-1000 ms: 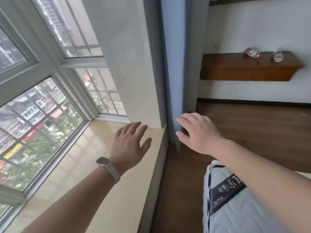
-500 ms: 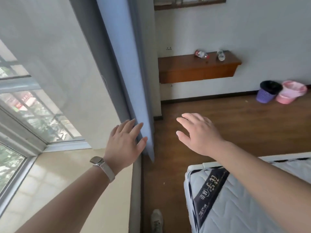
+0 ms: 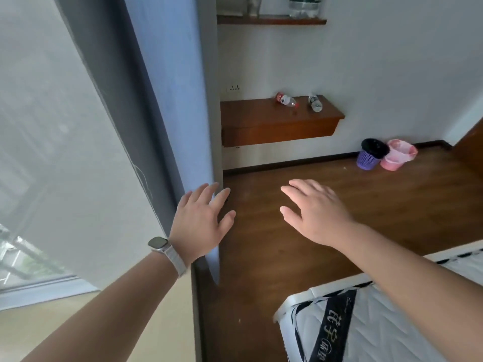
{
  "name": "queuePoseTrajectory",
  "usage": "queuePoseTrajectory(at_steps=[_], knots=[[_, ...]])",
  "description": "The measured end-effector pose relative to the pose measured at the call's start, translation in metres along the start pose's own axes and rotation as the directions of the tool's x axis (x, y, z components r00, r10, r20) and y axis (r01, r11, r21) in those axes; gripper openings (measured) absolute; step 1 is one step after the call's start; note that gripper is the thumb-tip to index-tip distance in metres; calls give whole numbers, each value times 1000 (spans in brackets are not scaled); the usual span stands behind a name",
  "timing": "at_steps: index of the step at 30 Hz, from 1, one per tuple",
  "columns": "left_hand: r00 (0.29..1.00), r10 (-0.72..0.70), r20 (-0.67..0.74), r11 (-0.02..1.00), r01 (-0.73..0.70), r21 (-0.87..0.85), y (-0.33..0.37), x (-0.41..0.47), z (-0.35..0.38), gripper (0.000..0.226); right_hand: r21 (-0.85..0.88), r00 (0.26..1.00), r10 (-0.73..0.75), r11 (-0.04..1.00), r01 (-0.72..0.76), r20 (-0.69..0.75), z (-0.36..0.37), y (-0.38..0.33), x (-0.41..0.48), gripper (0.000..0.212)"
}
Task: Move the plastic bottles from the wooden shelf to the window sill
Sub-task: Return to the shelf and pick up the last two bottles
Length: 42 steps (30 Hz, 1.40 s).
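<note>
Both my hands empty, palms down over the floor: left hand (image 3: 200,222) and right hand (image 3: 315,211), fingers loosely spread. Two clear plastic bottles lie on the brown wooden shelf (image 3: 264,118) at 12 o'clock: red-labelled bottle (image 3: 286,100), white-capped bottle (image 3: 314,103). Beige window sill (image 3: 52,327) at 8 o'clock.

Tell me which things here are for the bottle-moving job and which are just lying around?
For the job:
- red-label bottle and clear bottle, both lying on the wooden shelf
- window sill
- left hand and right hand, both empty

Just lying around:
- purple bin
- pink bin
- mattress
- curtain
- upper shelf
</note>
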<state>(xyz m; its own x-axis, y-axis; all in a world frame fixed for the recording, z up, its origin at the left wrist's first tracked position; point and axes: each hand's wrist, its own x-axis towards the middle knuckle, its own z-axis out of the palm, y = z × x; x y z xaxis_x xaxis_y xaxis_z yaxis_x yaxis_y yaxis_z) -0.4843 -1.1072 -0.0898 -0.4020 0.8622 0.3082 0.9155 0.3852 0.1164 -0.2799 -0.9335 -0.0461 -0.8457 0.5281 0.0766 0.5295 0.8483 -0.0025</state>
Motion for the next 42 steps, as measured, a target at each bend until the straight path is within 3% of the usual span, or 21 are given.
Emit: queuePoseTrajectory(at_steps=[13,31,42], knots=[[991,134,-3,988,-134,-83,-4,119,28,59,-35,984,175,984,-176,-20,-5,52,64,55],[977,194,85,980,-198,34,15,342,75,63,56,970,243,969,-242,-11,6,189,236,59],[956,254,145,961,-266,73,41,444,107,72,73,945,325,944,-322,-28,5,264,279,57]])
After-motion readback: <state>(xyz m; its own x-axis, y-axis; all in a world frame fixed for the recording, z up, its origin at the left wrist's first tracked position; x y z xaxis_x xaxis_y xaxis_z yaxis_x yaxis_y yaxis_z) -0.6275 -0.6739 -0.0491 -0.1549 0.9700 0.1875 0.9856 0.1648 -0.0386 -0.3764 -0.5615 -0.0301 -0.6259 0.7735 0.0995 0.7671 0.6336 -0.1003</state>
